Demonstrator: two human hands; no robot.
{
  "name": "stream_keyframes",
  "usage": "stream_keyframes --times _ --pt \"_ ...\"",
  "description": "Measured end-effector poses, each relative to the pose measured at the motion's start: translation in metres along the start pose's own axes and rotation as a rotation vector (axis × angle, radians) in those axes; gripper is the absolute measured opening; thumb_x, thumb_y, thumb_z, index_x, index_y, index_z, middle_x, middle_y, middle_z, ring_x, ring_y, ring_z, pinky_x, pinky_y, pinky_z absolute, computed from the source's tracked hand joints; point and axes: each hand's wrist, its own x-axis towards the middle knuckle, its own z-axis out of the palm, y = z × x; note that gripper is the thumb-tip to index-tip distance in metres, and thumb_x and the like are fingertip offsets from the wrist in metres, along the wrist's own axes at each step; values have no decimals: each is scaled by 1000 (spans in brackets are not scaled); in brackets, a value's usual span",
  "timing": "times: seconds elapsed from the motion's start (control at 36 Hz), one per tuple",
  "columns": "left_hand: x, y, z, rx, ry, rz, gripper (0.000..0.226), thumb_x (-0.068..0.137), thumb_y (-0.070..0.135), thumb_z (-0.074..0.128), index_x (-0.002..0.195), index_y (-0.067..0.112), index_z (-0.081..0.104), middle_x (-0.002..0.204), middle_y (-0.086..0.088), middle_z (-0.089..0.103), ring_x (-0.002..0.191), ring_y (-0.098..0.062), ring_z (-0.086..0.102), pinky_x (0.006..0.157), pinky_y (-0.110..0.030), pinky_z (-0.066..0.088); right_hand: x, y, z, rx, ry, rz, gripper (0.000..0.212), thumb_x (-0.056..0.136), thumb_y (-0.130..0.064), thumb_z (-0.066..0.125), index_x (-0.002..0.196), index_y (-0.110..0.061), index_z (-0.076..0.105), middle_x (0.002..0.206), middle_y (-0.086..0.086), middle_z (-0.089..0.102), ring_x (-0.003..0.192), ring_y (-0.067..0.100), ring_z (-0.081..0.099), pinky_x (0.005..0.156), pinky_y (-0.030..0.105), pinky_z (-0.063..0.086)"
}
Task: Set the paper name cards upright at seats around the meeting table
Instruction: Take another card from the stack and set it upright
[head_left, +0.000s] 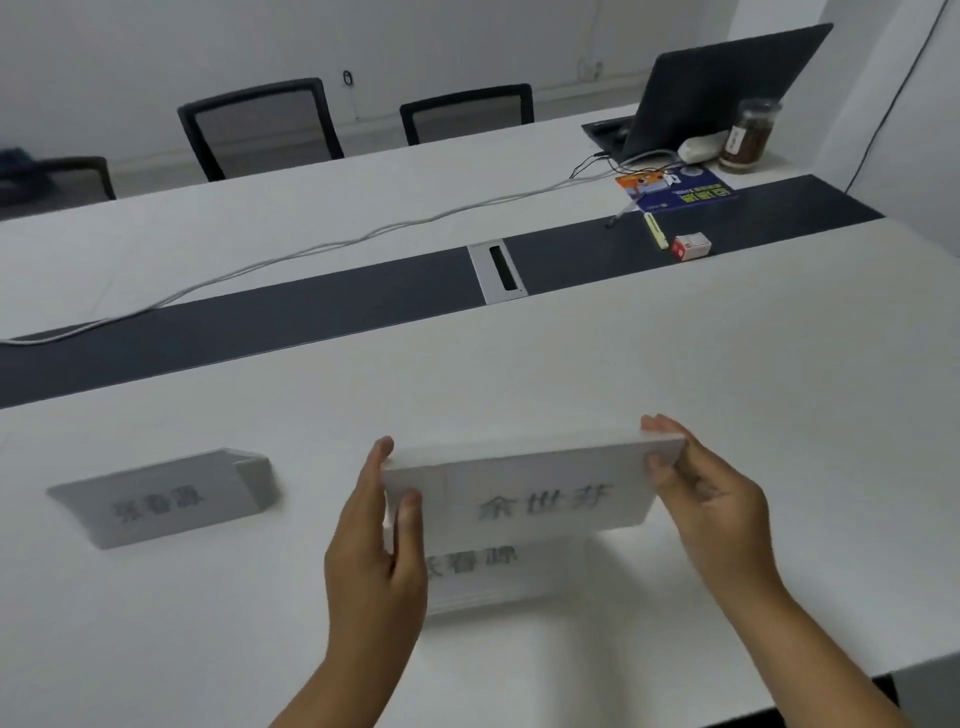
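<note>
Pinching a folded card (530, 493) by its ends, the left hand (376, 551) and right hand (711, 499) are holding it just above the table (675, 364), over another card (478, 577). It is running left to right, printed face toward the camera. A third card (166, 496) is standing at the left, its blurred lettering unreadable.

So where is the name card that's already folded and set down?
In the head view, the folded name card stands on the white table at lower left, apart from the left hand and the card held in both hands.
</note>
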Motion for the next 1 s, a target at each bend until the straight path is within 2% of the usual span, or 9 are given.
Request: stream_keyframes --times 0.08,0.17,0.28,0.36,0.56,0.67,0.81,0.92,1.0 --pt "12 33 36 -45 -38 12 46 82 29 37 128 28 36 117 31 36 111 17 32 85 11 24 23 0 -38 43 143 -21 34 85 -14 54 119 -17 53 105 -32 57 89 -28 49 74 -6 37" --pt "26 60 92 -100 -165 -26 42 92 21 41 134 20 34 122 18 37 115 2 35 88 8 21 49 12 -78 -23 242 -14 34 89 -12 49 122 -12 52 119 -16 49 86 -31 46 71 -8 35" --pt "44 68 183 -219 -379 -249 42 93 12 35 135 14 33 133 6 40 124 -14 39 104 -21 32 78 51 -124 -110 332 65 36 87 -17 54 122 -12 52 124 -5 50 95 -14 46 75 -9 33" --pt "44 60 241 -181 -417 -414 40 90 5 31 130 3 34 136 -17 45 121 -34 44 104 -47 38 89 87 -142 -137 339 171 37 88 -16 53 125 -12 50 131 5 52 108 6 47 88 14 39" --pt "46 24 297 -98 -298 -532 39 86 1 31 124 4 41 130 -19 52 118 -37 47 102 -49 39 113 156 -142 -100 174 341 46 87 -12 53 131 -18 42 133 10 52 123 21 47 97 24 40" --pt "44 16 304 -138 -248 -481 50 91 9 39 138 10 25 145 -7 35 133 -26 33 111 -36 25 116 173 -137 -138 100 341 56 85 -9 55 136 -18 32 131 2 48 121 17 47 87 7 40" --pt "14 1 312 -102 -215 -523 52 90 15 44 138 10 24 146 -9 33 134 -25 31 112 -38 24 100 194 -129 -171 247 365 57 78 -21 62 129 -6 43 130 14 53 118 27 52 96 33 41" --pt "8 -24 316 44 -215 -443 25 87 11 47 110 4 52 113 -14 59 107 -31 53 92 -42 43 102 207 -126 -274 342 332 30 81 -6 58 111 -2 56 112 20 63 101 33 59 80 30 42" --pt "16 -36 318 125 -176 -390 9 84 11 52 80 4 55 86 -13 60 82 -30 54 64 -32 40 114 208 -122 -394 361 268 30 78 -10 60 105 3 60 103 24 64 93 35 59 72 23 36"
